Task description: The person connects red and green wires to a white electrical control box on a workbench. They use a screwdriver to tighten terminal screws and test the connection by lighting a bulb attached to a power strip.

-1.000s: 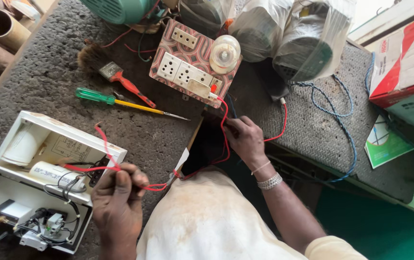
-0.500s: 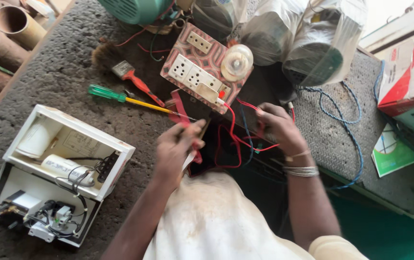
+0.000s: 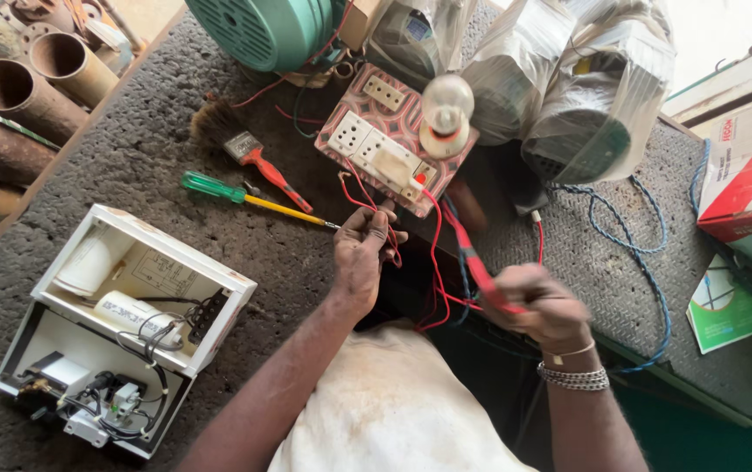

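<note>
My left hand [image 3: 363,253] pinches thin red wires [image 3: 360,194] just below a patterned switchboard [image 3: 391,149] that carries sockets, switches and a bulb [image 3: 446,109]. My right hand [image 3: 544,306] grips a red probe [image 3: 470,249] whose tip points up toward the board's lower corner. More red and blue wires hang between the two hands. An opened white control box [image 3: 135,301] with a capacitor and wiring lies to the left of my left forearm.
A green-handled screwdriver [image 3: 249,198] and a red-handled brush [image 3: 249,153] lie on the rough bench above the box. A teal motor [image 3: 262,31] and plastic-wrapped motors [image 3: 599,114] stand behind. Rusty pipes [image 3: 9,96] at left; a cardboard carton [image 3: 747,162] and blue wire [image 3: 638,240] at right.
My left hand left the white box, moved right and up to the red wires under the switchboard. My right hand now holds the red probe, lower and further right.
</note>
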